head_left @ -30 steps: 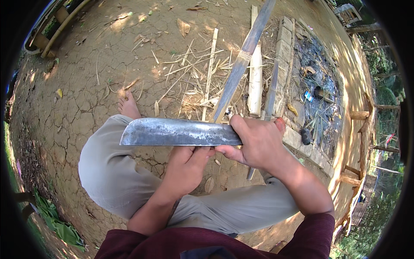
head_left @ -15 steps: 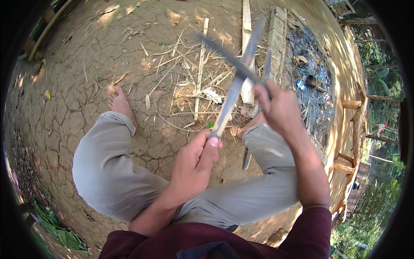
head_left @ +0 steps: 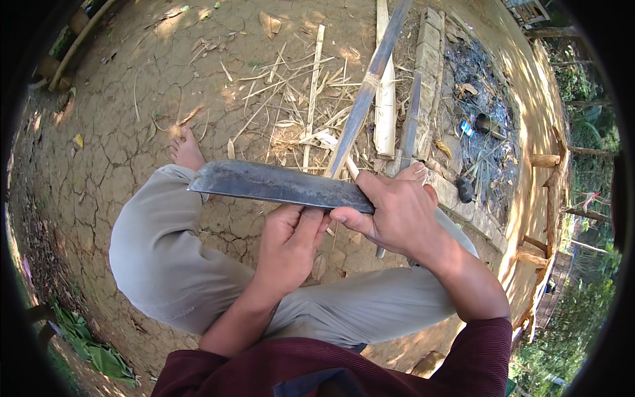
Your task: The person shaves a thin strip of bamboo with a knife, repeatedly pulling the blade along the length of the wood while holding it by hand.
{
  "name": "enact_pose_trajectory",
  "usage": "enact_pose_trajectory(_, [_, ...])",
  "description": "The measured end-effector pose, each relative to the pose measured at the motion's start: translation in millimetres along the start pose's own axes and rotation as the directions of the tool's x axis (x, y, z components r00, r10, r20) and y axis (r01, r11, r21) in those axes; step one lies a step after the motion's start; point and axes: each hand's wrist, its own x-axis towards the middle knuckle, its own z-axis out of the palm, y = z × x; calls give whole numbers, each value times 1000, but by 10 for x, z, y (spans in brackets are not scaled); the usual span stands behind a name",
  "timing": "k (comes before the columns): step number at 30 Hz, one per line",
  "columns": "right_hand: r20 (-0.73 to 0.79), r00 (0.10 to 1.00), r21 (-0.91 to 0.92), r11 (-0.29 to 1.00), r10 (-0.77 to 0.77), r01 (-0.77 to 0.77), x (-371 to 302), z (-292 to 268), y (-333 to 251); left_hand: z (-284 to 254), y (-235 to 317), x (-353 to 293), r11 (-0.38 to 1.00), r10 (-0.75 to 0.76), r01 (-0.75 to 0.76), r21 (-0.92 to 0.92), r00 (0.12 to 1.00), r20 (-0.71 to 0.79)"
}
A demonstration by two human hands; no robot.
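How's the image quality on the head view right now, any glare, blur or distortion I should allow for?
Head view: sharp at the centre, no motion blur on the blade or either hand; patchy sun and shade across the cracked dirt ground, with bright washed-out patches at the right; a dull sheen but no hard glare on the blade; fisheye bends the brick edging and wooden posts near the rim; black corners around the circle.

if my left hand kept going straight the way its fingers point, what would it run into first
Almost at once, the broad knife blade: the left hand points up the picture and its fingertips already sit under the blade's lower edge. Whether they touch the steel is unclear. The right hand grips the handle end.
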Motion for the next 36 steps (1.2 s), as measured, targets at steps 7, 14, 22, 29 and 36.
enact_pose_trajectory(7, [8, 998, 12, 997, -70, 70, -32, 22, -20, -11, 7, -85, 998, -44, 43, -50, 999, -20])
enact_pose_trajectory(14, [52, 998, -21, 999, -43, 44, -17, 59, 83, 38, -38, -86, 985, 130, -130, 110, 991, 12])
enact_pose_trajectory(22, [-4, 995, -95, 990, -100, 99, -23, 90, 198, 72, -142, -67, 933, 244, -236, 271, 970, 4])
enact_pose_trajectory(29, [-31, 998, -202, 978, -58, 51, -34, 91, 367, 83, -194, -31, 943, 223, -214, 254, 975, -7])
enact_pose_trajectory(36, [-135, 395, 581, 395, 909, -712, -264, -628, 1218, 0, -80, 13, 999, 19, -22, 43, 997, 71])
